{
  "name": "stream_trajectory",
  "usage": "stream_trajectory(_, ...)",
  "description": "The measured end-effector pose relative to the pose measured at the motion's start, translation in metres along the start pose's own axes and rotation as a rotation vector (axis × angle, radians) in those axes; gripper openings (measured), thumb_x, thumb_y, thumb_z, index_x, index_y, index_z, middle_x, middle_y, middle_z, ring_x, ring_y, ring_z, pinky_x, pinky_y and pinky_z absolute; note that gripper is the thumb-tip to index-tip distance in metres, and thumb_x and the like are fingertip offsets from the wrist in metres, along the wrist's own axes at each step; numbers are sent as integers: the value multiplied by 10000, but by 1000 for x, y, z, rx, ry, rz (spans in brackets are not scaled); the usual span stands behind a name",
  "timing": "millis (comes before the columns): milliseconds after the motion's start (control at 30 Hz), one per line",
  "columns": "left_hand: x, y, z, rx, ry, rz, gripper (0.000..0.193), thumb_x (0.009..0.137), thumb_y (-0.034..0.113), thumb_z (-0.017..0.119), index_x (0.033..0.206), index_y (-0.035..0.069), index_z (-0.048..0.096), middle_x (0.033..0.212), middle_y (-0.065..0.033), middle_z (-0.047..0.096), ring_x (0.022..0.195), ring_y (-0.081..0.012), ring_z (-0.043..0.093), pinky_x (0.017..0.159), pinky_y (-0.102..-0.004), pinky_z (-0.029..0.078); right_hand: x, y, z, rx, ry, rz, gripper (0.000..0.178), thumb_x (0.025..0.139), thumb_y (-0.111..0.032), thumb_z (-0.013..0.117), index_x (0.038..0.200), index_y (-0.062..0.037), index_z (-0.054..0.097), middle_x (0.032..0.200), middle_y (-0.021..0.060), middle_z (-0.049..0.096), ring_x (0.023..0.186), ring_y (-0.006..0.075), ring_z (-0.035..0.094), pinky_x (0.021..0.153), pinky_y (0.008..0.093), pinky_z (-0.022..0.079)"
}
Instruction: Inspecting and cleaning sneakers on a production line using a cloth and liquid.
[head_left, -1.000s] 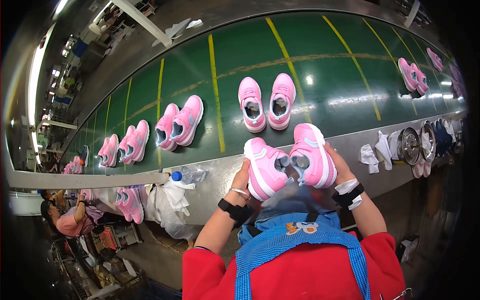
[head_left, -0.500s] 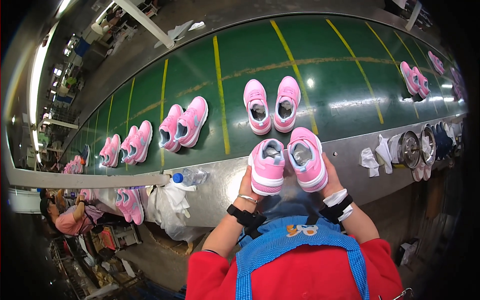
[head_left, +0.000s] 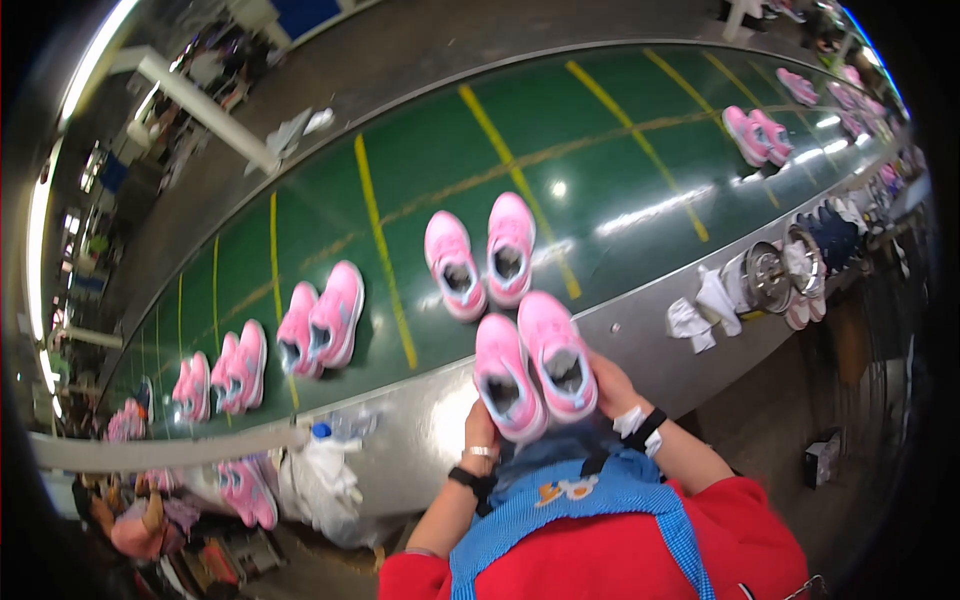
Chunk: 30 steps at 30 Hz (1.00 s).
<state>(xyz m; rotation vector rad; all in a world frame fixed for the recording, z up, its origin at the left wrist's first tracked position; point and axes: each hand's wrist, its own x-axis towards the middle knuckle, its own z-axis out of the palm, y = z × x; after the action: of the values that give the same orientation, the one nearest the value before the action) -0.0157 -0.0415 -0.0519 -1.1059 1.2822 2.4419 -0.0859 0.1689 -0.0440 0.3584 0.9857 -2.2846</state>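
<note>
Two pink sneakers with pale blue linings are held side by side in front of my apron, toes pointing away. My left hand (head_left: 481,425) is closed on the outer side of the left sneaker (head_left: 508,375). The right sneaker (head_left: 556,350) has my right hand (head_left: 612,388) closed round its outer heel side. Greyish stuffing shows inside both shoe openings. Just beyond their toes, another pair of pink sneakers (head_left: 455,262) stands on the green conveyor belt (head_left: 400,235).
More pink pairs (head_left: 322,318) line the belt at left; another pair (head_left: 757,137) is far right. A metal ledge (head_left: 640,345) borders the belt, with a blue-capped bottle (head_left: 340,428), white cloths (head_left: 705,310) and round metal dishes (head_left: 768,276). A co-worker (head_left: 145,520) sits far left.
The held sneakers have tipped, so their tops and openings show more than their heels. The view has turned, and the belt and its shoes appear shifted left and tilted.
</note>
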Motion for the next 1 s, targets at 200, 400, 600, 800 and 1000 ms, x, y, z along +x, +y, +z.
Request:
stream_trajectory(200, -4, -20, -2, 306, -222, 130, 286, 881, 241, 476, 1082, 49, 545, 974, -48, 599, 881, -150, 573, 786, -307, 461, -54, -3, -2, -1348, 402, -855, 288, 783, -128, 515, 1058, -61, 566, 875, 151, 575, 798, 343, 534, 751, 391, 437)
stream_trajectory(400, 4, -38, -7, 201, -259, -90, 302, 860, 237, 509, 1121, 84, 518, 995, -94, 579, 949, -225, 545, 826, -350, 441, -92, 6, 32, -2045, -250, -537, 420, 683, -247, 641, 1087, -159, 567, 831, 129, 559, 861, 308, 522, 784, 408, 386)
stream_trajectory(600, 15, -41, -17, 747, -382, 285, 272, 876, 246, 500, 1069, 61, 547, 989, -99, 594, 946, -204, 541, 802, -368, 438, -70, -91, 46, -2082, -512, -293, 481, 596, -420, 710, 981, -149, 612, 776, 118, 579, 827, 288, 547, 767, 397, 386)
stream_trajectory(800, 3, 45, 69, 955, -286, 441, 522, 776, 249, 604, 1200, -15, 452, 1102, -214, 532, 1022, -328, 497, 903, -389, 379, -1, -270, 46, -2259, -302, -53, 568, 628, -549, 656, 1001, -121, 645, 798, 168, 624, 818, 299, 573, 708, 425, 453)
stream_trajectory(1000, 46, 102, 128, 1465, -33, 800, 516, 701, 183, 662, 1188, 131, 502, 1118, -217, 421, 1036, -368, 415, 876, -434, 355, 217, -390, 2, -2611, 352, -317, 573, 582, -507, 686, 1061, -198, 622, 959, 122, 609, 976, 291, 541, 885, 474, 326)
